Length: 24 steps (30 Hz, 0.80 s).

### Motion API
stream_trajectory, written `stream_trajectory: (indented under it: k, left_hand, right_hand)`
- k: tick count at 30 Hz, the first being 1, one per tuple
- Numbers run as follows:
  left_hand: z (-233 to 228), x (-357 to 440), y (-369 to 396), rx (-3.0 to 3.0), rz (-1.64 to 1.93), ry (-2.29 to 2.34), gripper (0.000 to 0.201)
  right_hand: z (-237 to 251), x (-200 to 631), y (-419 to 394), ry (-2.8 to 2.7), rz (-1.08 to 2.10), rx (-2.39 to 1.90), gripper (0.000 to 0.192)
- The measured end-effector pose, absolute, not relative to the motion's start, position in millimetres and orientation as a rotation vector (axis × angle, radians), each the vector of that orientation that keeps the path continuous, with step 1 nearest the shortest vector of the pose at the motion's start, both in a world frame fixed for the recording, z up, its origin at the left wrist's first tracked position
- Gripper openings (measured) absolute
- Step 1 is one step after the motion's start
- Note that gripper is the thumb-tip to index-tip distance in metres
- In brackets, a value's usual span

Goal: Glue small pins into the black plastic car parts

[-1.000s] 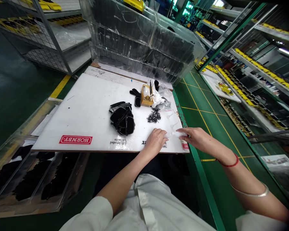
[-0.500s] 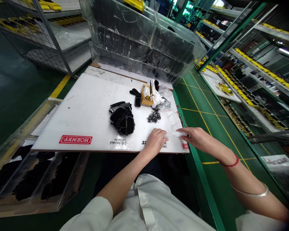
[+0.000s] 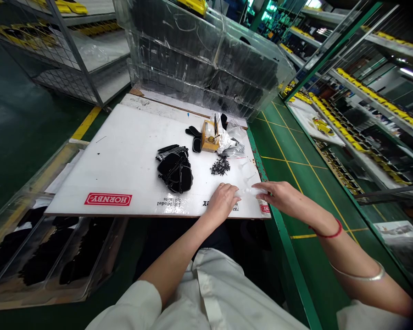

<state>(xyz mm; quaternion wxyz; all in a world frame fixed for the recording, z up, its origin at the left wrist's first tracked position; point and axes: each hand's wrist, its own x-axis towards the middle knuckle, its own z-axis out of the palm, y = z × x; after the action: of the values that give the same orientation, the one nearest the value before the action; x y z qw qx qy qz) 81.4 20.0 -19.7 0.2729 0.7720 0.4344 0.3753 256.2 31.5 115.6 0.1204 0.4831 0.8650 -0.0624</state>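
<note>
My left hand (image 3: 222, 200) is low over the right front part of the white board, with fingertips pinched on the left side of a translucent whitish plastic piece (image 3: 246, 190). From the right, my right hand (image 3: 278, 194) grips the same piece between thumb and fingers. Its exact kind is too faint against the white to make out. Just beyond lies a heap of small black parts (image 3: 220, 166). To the left is a pile of glossy black-framed parts (image 3: 175, 170).
A wooden block (image 3: 209, 143) with small tools stands at the back, beside crumpled clear bags (image 3: 233, 142) and loose black pieces (image 3: 193, 133). Stacked clear bins (image 3: 199, 59) rise behind the white board (image 3: 124, 151). An open box (image 3: 55, 247) of black parts sits lower left.
</note>
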Motion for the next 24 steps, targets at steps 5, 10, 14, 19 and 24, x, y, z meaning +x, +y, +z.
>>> stream_trajectory:
  k: [5,10,14,19,24]
  left_hand:
    - [-19.2,81.0,20.2,2.080,1.006,1.166,0.019]
    - [-18.7,81.0,20.1,2.075,1.001,1.167,0.019]
    - [-18.7,81.2,19.7,2.074,1.001,1.174,0.019]
    - [-18.3,81.1,19.6,2.075,1.001,1.177,0.019]
    - [-18.0,80.9,19.6,2.071,1.004,1.174,0.018]
  right_hand:
    - [116.7,256.5,31.7,2.563,-0.199,1.391,0.028]
    - [116.8,256.0,32.2,2.567,-0.194,1.385,0.028]
    - [117.8,254.3,32.3,2.547,-0.187,1.383,0.026]
    - [118.5,253.9,32.3,2.539,-0.199,1.392,0.027]
    - [118.1,254.3,32.3,2.569,-0.197,1.390,0.028]
